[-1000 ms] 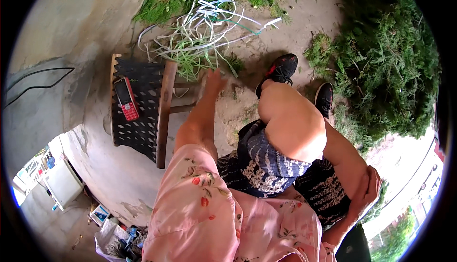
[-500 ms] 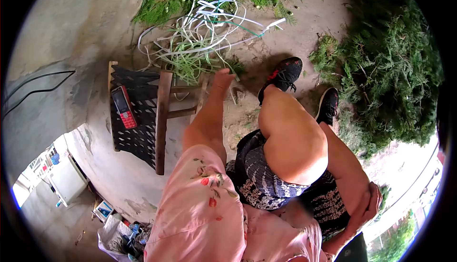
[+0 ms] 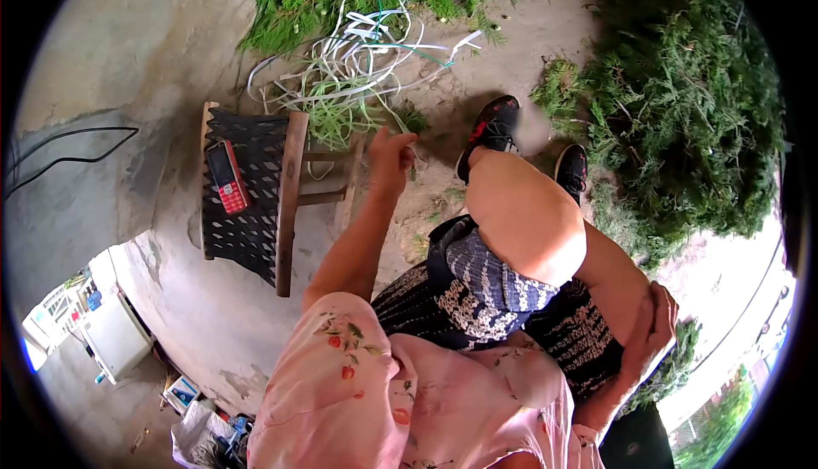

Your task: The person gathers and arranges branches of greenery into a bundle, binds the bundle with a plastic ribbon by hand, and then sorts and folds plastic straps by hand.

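Note:
My left hand [image 3: 391,161] reaches forward, low over the ground beside the stool, its fingers closed. A thin pale strip runs from the tangle of white plastic strapping [image 3: 371,26] to those fingertips, and they seem to pinch it. Just in front of the hand lie pale green shredded strips [image 3: 341,111]. My right hand [image 3: 652,333] rests on my right leg with its fingers stretched out, holding nothing. Left of my left arm stands a wooden stool with a black woven seat [image 3: 256,141]. On that seat lies a red keypad phone [image 3: 227,178].
Cut green conifer branches [image 3: 298,0] lie at the far side, and a large heap of them [image 3: 690,120] is at the right. My black shoes [image 3: 493,132] stand on the dirt floor. A black cable [image 3: 77,132] hangs at the left. Bagged items [image 3: 200,435] sit at the lower left.
My left hand has drawn slightly back and bent at the wrist, with its fingers curled in. The view has shifted a little. My right hand stays on my leg.

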The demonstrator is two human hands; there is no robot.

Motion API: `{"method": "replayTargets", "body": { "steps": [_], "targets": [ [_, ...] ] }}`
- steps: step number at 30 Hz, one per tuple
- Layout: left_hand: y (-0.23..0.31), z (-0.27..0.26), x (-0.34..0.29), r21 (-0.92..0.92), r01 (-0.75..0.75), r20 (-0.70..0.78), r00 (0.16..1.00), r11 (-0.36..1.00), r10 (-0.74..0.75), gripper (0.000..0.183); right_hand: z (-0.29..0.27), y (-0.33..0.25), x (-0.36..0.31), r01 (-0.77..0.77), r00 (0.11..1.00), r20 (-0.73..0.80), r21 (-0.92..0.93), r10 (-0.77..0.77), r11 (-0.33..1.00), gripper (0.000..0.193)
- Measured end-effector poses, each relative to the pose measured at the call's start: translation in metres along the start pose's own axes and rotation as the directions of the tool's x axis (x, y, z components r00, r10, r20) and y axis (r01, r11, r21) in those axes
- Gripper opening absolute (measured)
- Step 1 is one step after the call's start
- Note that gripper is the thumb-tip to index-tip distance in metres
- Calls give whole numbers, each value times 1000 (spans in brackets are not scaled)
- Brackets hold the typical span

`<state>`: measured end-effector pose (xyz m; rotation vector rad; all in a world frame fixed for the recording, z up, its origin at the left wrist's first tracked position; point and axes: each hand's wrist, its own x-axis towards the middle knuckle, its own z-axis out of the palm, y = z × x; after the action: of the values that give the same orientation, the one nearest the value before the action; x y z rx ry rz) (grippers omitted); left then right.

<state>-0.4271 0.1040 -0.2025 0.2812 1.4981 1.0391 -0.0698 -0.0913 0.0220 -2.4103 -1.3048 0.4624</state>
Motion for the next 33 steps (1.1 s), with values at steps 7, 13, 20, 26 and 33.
{"method": "replayTargets", "body": {
  "steps": [7,13,20,26,33],
  "targets": [
    [26,20,-67,192,-82,267,963,978,28,27,-1,-5,-3,52,998,-39,56,-49,997,22],
    [45,24,-121,411,-347,343,916,843,210,23,3,4,-9,61,995,-89,114,-51,992,21],
    [62,51,-164,445,-827,827,527,344,198,15,8,11,-11,108,987,-134,170,-86,979,21],
    [59,59,-199,396,-918,908,394,17,146,12,8,11,-13,164,978,-156,183,-136,969,21],
    [71,92,-254,54,-975,918,133,215,373,11,5,6,-10,237,965,-149,128,-218,963,21]
  ]
}}
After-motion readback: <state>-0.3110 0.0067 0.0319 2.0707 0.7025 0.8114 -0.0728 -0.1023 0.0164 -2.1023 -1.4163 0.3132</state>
